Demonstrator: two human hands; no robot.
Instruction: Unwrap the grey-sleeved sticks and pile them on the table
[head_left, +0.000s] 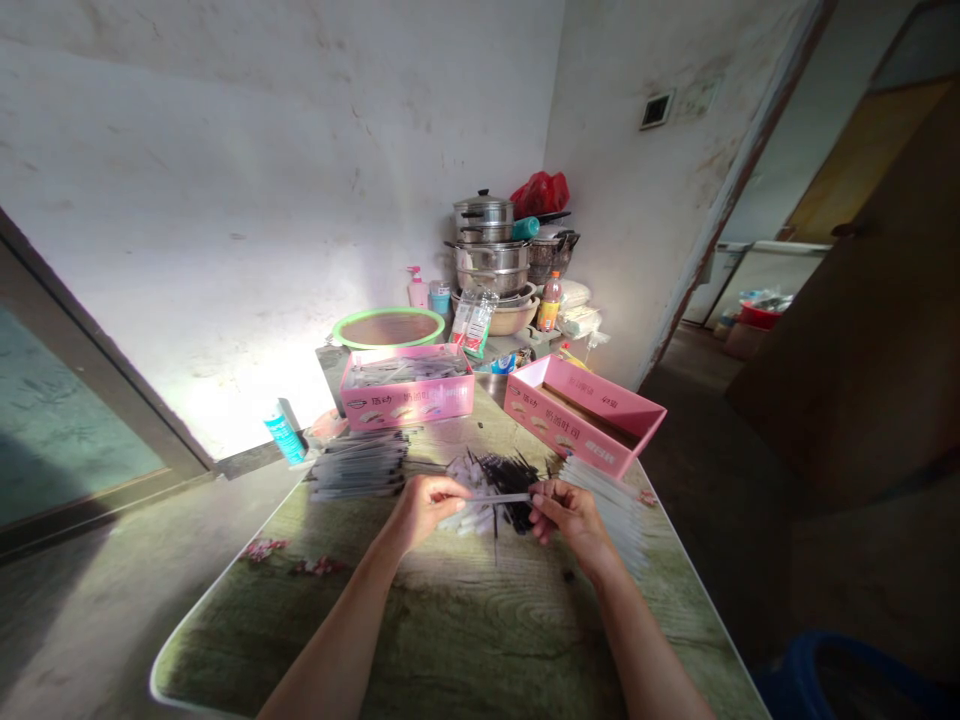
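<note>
My left hand (426, 503) and my right hand (564, 511) pinch the two ends of one thin clear sleeve (501, 497) held level above the table (465, 640). Under it lies a loose heap of thin black sticks (510, 478) mixed with clear sleeves. A stack of filled sleeves (360, 465) lies left of my left hand. A fan of white empty sleeves (611, 500) lies right of my right hand.
Two pink cardboard boxes stand behind the heap, one full (406, 385), one open (581, 410). Further back are a green-rimmed basin (388, 327), stacked metal pots (491, 250), bottles and a red bag. A blue tube (285, 432) leans at the table's left. A doorway opens on the right.
</note>
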